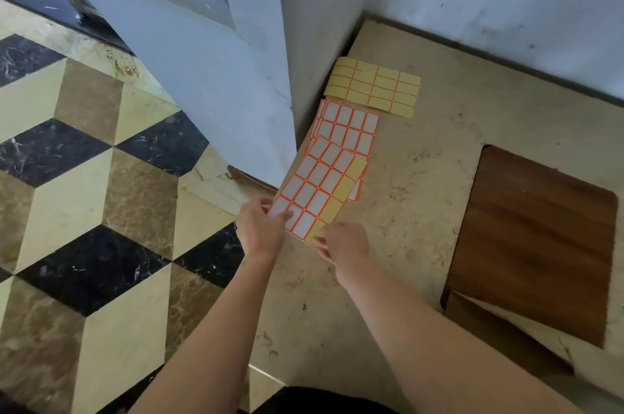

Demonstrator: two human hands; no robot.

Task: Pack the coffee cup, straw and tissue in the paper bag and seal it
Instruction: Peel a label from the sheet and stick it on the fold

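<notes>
Peeling 1 label for the seal, by the look of it. Left hand (pixel 261 228) pinching the near corner of the label sheet (pixel 319 192), thumb on top; right hand (pixel 341 243) gripping the sheet's near edge at the bare yellow strip, fingertips hidden beneath. Best done by holding the sheet taut with the left and lifting a label's corner slowly, avoiding curl. Beyond, more label sheets (pixel 347 130) stacked on the table (pixel 422 211), then an emptied yellow backing sheet (pixel 374 86) by the wall. Coffee cup, straw, tissue and paper bag nowhere in view.
</notes>
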